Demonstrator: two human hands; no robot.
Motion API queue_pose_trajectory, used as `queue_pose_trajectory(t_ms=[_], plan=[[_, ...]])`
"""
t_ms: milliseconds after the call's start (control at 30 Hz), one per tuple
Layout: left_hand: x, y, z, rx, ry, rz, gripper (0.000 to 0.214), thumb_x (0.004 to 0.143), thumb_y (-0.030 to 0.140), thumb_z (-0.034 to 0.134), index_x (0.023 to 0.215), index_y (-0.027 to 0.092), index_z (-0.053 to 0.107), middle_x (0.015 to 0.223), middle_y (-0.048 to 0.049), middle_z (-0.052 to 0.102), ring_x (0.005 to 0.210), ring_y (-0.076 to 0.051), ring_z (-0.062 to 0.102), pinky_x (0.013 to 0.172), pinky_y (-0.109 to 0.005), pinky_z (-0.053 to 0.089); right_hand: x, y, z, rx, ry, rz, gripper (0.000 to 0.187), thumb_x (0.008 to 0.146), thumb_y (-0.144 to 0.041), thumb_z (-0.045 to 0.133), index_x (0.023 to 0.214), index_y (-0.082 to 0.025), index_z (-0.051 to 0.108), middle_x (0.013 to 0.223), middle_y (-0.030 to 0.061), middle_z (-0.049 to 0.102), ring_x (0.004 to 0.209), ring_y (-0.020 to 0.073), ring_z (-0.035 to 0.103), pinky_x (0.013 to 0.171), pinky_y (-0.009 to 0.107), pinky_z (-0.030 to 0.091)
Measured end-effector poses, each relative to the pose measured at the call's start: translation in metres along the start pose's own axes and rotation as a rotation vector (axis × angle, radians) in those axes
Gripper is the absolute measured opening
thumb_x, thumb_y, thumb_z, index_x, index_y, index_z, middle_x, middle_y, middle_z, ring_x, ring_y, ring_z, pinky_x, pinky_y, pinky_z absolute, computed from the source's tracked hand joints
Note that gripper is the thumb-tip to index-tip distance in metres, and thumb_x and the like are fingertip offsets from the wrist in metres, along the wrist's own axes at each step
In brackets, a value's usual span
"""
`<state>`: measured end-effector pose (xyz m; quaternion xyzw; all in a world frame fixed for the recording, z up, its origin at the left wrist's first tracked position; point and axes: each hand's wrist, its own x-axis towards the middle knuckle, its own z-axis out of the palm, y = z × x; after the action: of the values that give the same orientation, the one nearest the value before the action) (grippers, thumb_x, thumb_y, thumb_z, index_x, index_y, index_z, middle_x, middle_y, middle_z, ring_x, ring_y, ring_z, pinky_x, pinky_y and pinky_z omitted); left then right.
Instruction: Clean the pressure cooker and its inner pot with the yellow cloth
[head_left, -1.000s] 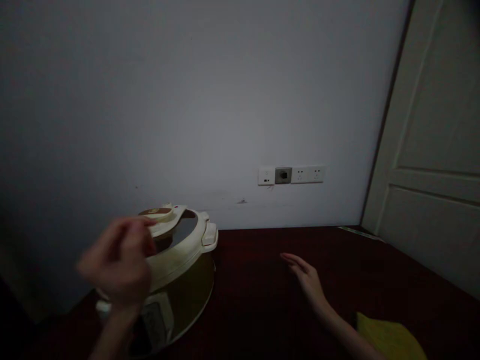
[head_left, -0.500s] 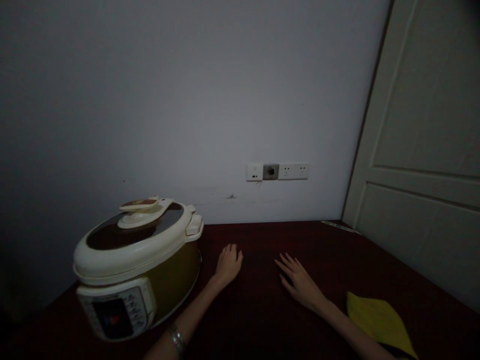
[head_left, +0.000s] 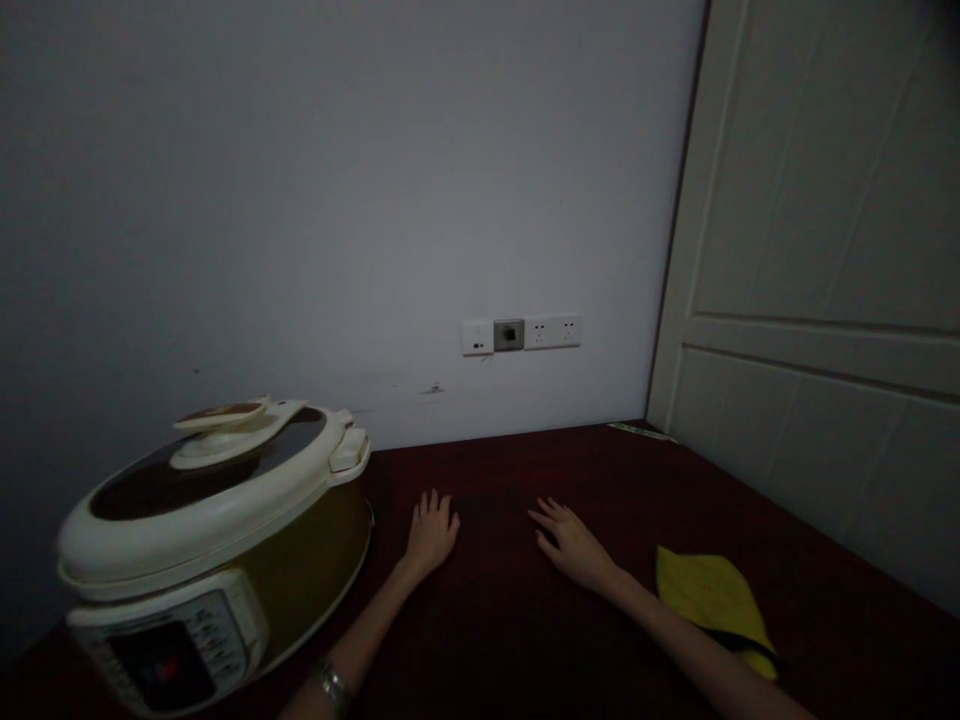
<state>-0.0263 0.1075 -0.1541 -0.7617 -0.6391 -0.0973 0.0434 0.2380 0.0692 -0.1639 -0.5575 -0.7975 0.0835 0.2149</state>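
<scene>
On the dark red tabletop (head_left: 487, 620), my left hand (head_left: 432, 533) lies palm down with its fingers spread, holding nothing. A metal bracelet (head_left: 331, 686) circles that wrist. Just left of it stands an electric pressure cooker (head_left: 315, 545), white and olive, its lid on and its control panel facing the near left. My right hand (head_left: 576, 547) also rests palm down, fingers apart and nothing in it. To the right of this forearm is a folded yellow cloth (head_left: 709, 595) with a dark edge, partly covered by the arm.
A pale wall (head_left: 420, 200) rises behind the table, with a row of sockets and switches (head_left: 521, 334). At the right stands a white panelled door (head_left: 795, 270). A thin printed strip (head_left: 641, 432) lies by the table's far right edge.
The view has turned slightly to the right, so everything sits further left in it. More of the yellow cloth shows. The left fingers look more spread; both hands stay on the table.
</scene>
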Motion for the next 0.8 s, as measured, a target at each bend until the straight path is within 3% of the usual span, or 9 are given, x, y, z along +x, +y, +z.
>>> queue_pose_trajectory(t_ms=[800], plan=[[-0.0007,-0.0039,0.0013,-0.032,0.001,0.016,0.05,0.089,0.033,0.028,0.13,0.011,0.046,0.14,-0.0171,0.04,0.132,-0.032,0.03,0.105,-0.044,0.028,-0.002,-0.0037,-0.004,-0.017,-0.019,0.009,0.048,0.086,-0.034,0.038,0.129,-0.018,0.051,0.141,0.0108,0.04,0.133,0.0243,0.03,0.109,0.045,0.019]])
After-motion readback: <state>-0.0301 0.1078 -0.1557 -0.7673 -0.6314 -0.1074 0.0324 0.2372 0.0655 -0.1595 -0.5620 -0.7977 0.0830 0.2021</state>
